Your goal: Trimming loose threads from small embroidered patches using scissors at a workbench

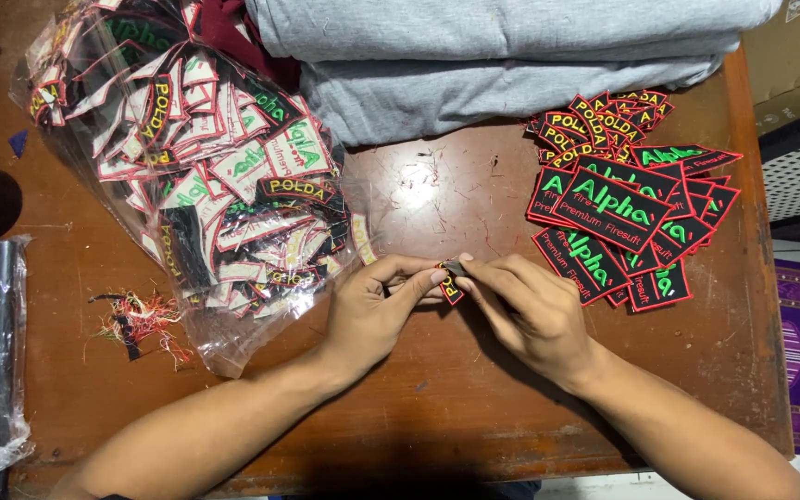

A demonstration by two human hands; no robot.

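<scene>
Currently I observe both hands meeting over the wooden worktop (437, 389), just in front of the folded grey cloth (511, 56). The left hand (372, 310) and right hand (530, 310) each have their fingers (423, 278) pinched shut on one small embroidered patch (451, 289), black with a red edge. I judge the patch light, thin and fairly stiff from its stitching, yet bendable; it is best taken at its short ends or border, between thumb and forefinger. Most of its face is covered by fingertips, so its design cannot be assessed. To the right of the grey cloth lies a loose pile of patches (622, 213); to its left, a clear plastic bag of patches (206, 176), contents jumbled and glare-obscured. Thread scraps (136, 324) lie beside the bag.
</scene>
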